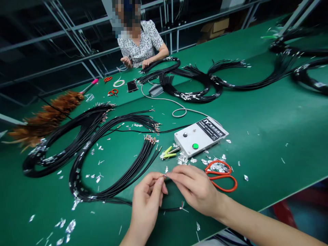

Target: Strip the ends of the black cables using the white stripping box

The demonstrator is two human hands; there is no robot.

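My left hand (148,196) and my right hand (194,186) meet near the front edge of the green table (269,112). Both pinch the tip of a thin black wire (169,209) between thumb and fingers; the tip itself is tiny and partly hidden. The wire's other stripped end lies just below my hands. A looped bundle of black wires (120,177) curves away to the left. Orange-handled scissors (221,177) lie right of my right hand, among foil scraps.
A white control box (201,136) with a green button sits behind my hands, yellow-green tweezers (167,152) beside it. More wire bundles (194,85) cover the far table. A feather duster (48,116) lies left. Another person (140,41) works opposite, near a phone (132,85) and red scissors (112,92).
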